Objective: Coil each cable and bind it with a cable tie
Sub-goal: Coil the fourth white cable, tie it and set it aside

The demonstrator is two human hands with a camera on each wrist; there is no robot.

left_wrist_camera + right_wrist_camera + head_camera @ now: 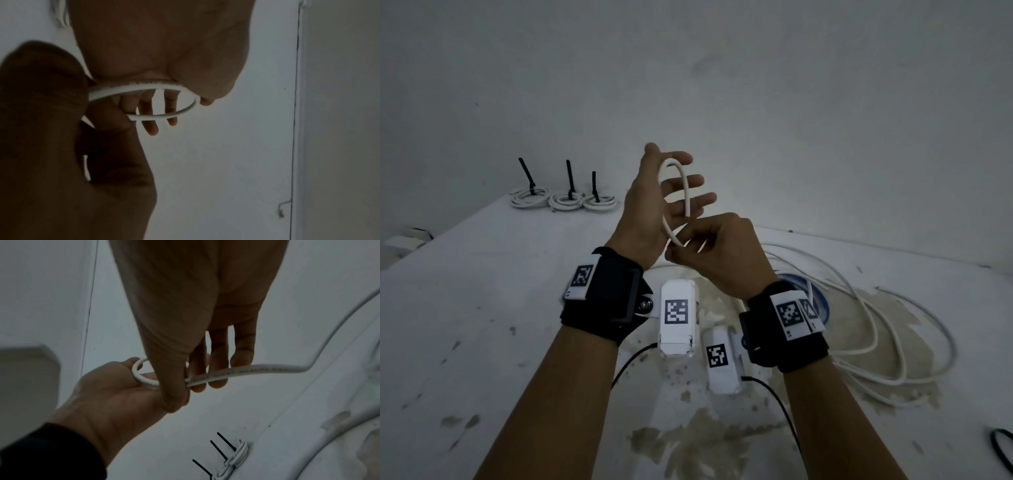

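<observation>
My left hand (pixel 675 171) is raised above the table, fingers straight and spread. A loop of white cable (pixel 687 192) hangs round it between thumb and forefinger. My right hand (pixel 679 250) pinches the same cable at the heel of the left palm. In the left wrist view the cable (pixel 144 86) curves under the palm in front of the fingertips (pixel 152 130). The right wrist view shows thumb and fingers (pixel 197 386) pinching the cable (pixel 236 371), with the left hand (pixel 113 394) below. The cable's free length trails right and down.
Three coiled white cables (pixel 565 200), each bound with an upright black tie, lie at the table's far left edge. Loose white cable (pixel 876 325) sprawls on the right of the table, beside a blue roll (pixel 822 301). A black loop (pixel 1001 448) lies at the near right corner.
</observation>
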